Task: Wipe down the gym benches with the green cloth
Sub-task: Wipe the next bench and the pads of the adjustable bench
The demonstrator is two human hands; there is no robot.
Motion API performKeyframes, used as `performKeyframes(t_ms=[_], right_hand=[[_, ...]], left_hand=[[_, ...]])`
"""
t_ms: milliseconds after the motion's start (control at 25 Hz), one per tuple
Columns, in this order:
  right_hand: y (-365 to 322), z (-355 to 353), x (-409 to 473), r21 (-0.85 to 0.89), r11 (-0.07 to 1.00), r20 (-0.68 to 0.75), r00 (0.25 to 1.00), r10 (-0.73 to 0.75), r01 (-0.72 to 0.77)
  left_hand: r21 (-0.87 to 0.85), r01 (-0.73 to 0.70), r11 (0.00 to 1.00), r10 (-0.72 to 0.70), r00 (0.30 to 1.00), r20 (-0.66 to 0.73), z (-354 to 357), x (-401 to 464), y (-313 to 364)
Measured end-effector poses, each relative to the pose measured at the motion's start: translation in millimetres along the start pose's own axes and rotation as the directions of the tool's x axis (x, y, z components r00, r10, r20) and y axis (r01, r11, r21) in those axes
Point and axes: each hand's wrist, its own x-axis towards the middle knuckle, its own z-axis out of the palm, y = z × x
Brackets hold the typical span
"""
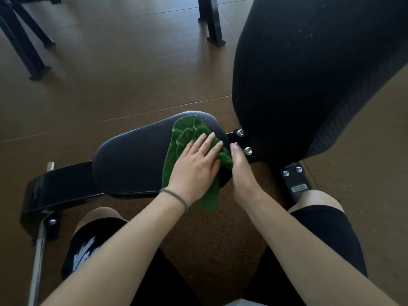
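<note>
The raised back pad (309,85) of the gym bench stands at the right of the view, tilted upward. Faint pale specks show on its upper surface. No cloth touches it, so it is judged not yet wiped at this stage, though the view cannot confirm this.

The seat pad (132,155), the worktop in hand, lies low and roughly level, to the left of the back pad. The two pads are apart, joined by the black frame bracket (240,142) with its bolts. The seat surface left of the cloth shows no visible streaks or moisture; whether it has been covered cannot be told.

Further bench frames (24,38) stand on the floor at the top of the view, well apart. If these belong to the task, they remain to be done.

The green cloth (187,135) lies crumpled on the right end of the seat pad, with one corner hanging over the near edge.

The left hand (194,166) presses flat on the cloth, fingers (212,142) straight and spread. The right hand (240,166) is at the cloth's right edge beside the bracket; its fingers appear to pinch the cloth, but the grip is partly hidden.

Judgement: the task is at an early to middle stage, with wiping under way on the seat pad.
</note>
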Motion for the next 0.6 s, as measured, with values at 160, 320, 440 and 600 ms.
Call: performKeyframes(t_ms=[160, 320, 440, 600], right_hand=[[-2.0, -8.8, 5.1, 0.097, 0.995, -0.045, 0.998, 0.035, -0.030], [7.9, -19.6, 3.5, 0.054, 0.998, -0.031, 0.999, 0.019, -0.017], [14.1, -37.7, -5.0, -0.033, 0.999, -0.075, 0.997, 0.019, -0.022], [16.6, -77.5, -26.4, -0.006, 0.997, -0.255, 0.964, 0.069, -0.073]], left_hand=[[-0.023, -0.067, 0.997, 0.068, 0.997, 0.042, 3.5, 82.3, -7.1], [0.076, -0.056, 0.996, 0.050, 0.995, 0.082, 6.5, 114.0, 0.8], [0.059, -0.195, 0.979, 0.192, 0.979, 0.066, 4.1, 87.0, 12.4], [0.054, -0.341, 0.939, 0.335, 0.937, 0.097, -1.4, 54.5, 22.3]])
